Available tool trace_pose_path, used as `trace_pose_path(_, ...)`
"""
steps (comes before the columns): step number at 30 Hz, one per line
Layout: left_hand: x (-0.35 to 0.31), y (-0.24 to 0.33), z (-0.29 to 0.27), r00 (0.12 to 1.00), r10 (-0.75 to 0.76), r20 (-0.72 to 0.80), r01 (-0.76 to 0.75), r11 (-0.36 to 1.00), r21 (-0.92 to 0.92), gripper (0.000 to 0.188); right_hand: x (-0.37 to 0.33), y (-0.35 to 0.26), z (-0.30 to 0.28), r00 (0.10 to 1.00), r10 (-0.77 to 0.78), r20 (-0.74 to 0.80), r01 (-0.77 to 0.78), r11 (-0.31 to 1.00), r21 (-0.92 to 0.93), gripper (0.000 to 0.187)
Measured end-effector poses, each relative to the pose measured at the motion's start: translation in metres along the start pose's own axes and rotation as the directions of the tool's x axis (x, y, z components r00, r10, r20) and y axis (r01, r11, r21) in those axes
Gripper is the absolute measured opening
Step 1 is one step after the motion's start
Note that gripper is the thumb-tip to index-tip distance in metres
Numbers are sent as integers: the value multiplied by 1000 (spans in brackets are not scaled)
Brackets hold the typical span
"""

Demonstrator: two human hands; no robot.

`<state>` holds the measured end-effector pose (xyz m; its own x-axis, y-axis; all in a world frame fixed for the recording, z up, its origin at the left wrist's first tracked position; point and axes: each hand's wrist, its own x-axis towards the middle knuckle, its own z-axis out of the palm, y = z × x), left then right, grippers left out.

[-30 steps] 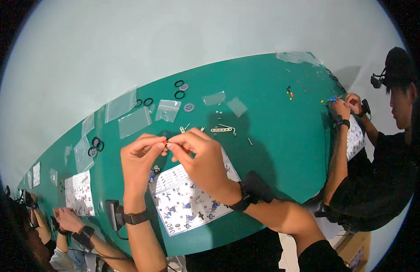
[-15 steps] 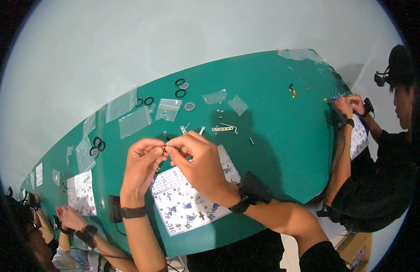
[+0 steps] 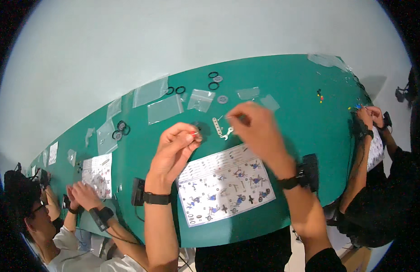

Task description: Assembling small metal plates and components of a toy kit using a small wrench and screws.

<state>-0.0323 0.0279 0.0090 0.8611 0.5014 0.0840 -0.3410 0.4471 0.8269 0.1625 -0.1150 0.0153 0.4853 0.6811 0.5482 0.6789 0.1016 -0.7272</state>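
Observation:
My left hand [image 3: 176, 147] is closed, with a small red part [image 3: 194, 133] pinched between thumb and fingers. My right hand [image 3: 259, 131] hovers to the right, smeared by motion, so its grip is unclear. Close to its fingertips lie a cream perforated strip [image 3: 216, 127] and a small pale open-ended wrench [image 3: 227, 133] on the table. Beneath both hands spreads a printed instruction sheet [image 3: 225, 190] with coloured assembly drawings.
On the green table [image 3: 287, 90] lie clear plastic bags [image 3: 201, 99], black rings [image 3: 213, 85] and grey wheel discs [image 3: 222, 99]. A person's hands [image 3: 85, 195] work at the left beside another sheet [image 3: 97, 174]. At the right, another person's hands [image 3: 370, 115] hold small parts.
My right hand has parted from the left and moved right, toward the strip and wrench. The left hand keeps the red part. The whole view has shifted, showing more of the person at left.

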Motion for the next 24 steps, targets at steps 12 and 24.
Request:
trace_pose_path(12, 5, -6, -1, 998, -22, -55, 37, 958, 284, 10, 0, 75, -68, 965, 263, 25, -208, 815, -541, 8)
trace_pose_path(24, 11, -22, 22, 987, 112, -112, -25, 809, 587, 15, -4, -2, -10, 845, 167, 508, -315, 923, 221, 36)
